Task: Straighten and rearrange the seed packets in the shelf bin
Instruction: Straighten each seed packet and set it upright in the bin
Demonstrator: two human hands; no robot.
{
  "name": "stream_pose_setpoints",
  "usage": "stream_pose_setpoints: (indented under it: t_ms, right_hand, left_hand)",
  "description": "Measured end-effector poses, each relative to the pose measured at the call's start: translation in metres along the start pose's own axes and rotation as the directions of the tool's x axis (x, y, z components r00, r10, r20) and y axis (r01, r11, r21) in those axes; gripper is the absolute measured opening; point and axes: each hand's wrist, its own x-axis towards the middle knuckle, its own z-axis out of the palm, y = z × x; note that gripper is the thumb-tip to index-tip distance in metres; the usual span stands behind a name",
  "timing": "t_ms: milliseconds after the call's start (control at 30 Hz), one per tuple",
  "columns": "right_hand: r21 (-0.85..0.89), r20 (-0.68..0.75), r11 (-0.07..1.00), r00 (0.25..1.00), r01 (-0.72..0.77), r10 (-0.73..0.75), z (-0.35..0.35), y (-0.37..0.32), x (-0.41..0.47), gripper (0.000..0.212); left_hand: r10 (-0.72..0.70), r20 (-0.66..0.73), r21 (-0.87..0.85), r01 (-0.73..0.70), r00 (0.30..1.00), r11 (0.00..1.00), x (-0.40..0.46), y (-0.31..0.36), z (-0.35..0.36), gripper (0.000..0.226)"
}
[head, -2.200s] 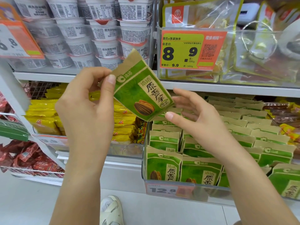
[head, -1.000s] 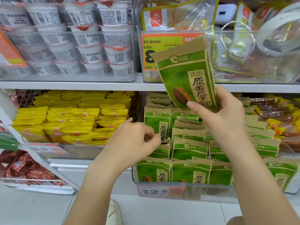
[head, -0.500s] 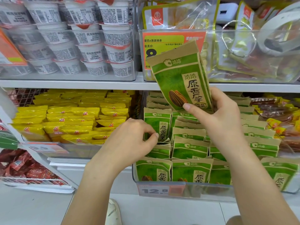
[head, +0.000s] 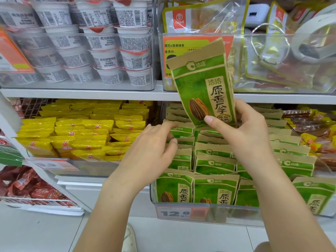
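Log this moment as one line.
right hand: holds green seed packet raised above bin | left hand: fingers on packets in bin | bin: rows uneven | step: packet not yet placed

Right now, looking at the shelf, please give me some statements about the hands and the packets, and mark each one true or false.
1. The right hand holds a green seed packet lifted above the bin. True.
2. The left hand also holds a lifted packet. False: it reaches into the packets standing in the bin, with nothing lifted.
3. The price tag on the front of the bin reads 12.8. True.
4. The packets left of the seed bin are red. False: the yellow packets lie there.
5. White cups are stacked on the upper shelf. True.
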Motion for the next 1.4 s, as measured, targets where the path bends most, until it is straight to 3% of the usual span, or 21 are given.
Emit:
stream_pose_setpoints:
  t_ms: [133, 300, 467, 600, 733, 900, 1033, 1167, 1400]
  right_hand:
    - [-0.011, 0.004, 1.000, 1.000, -0.008, 0.008, 0.000, 0.000, -0.001, 0.023]
    - [0.032, 0.020, 0.999, 1.000, -0.015, 0.014, 0.000, -0.003, -0.002, 0.022]
    - [0.021, 0.021, 1.000, 1.000, -0.003, 0.003, 0.001, -0.003, -0.002, 0.024]
    - [0.010, 0.026, 1.000, 1.000, -0.004, 0.003, 0.001, -0.003, -0.002, 0.025]
    - [0.001, 0.026, 1.000, 1.000, -0.010, 0.010, 0.002, -0.002, -0.003, 0.024]
    - [0.025, 0.009, 1.000, 1.000, -0.007, 0.007, -0.001, -0.001, -0.001, 0.024]
    - [-0.031, 0.005, 1.000, 1.000, 0.002, -0.002, -0.006, 0.001, 0.001, 0.023]
    - [-0.057, 0.023, 0.998, 1.000, -0.003, 0.005, -0.012, 0.001, 0.002, 0.024]
    - [-0.095, 0.036, 0.995, 0.999, -0.032, 0.036, -0.015, 0.000, 0.002, 0.023]
  left_hand:
    - [-0.023, 0.121, 0.148, 0.004, 0.992, 0.989, 0.003, 0.000, 0.003, 0.046]
    - [-0.124, 0.337, 0.213, 0.052, 0.933, 0.976, -0.005, 0.013, -0.012, 0.058]
    - [-0.106, 0.339, 0.227, 0.029, 0.935, 0.974, -0.006, 0.013, -0.009, 0.050]
    - [-0.073, 0.208, 0.207, 0.030, 0.975, 0.978, -0.002, 0.007, 0.003, 0.032]
    - [-0.037, 0.216, 0.193, -0.006, 0.976, 0.981, 0.015, 0.000, 0.010, 0.054]
    - [-0.116, 0.510, 0.332, -0.071, 0.852, 0.941, 0.038, -0.005, 0.001, 0.106]
    - [-0.202, 0.567, 0.404, -0.055, 0.799, 0.913, 0.052, -0.003, 0.003, 0.120]
    - [-0.168, 0.554, 0.426, -0.104, 0.816, 0.899, 0.054, 0.006, -0.001, 0.112]
    - [-0.127, 0.449, 0.360, -0.049, 0.885, 0.932, 0.042, 0.019, -0.018, 0.072]
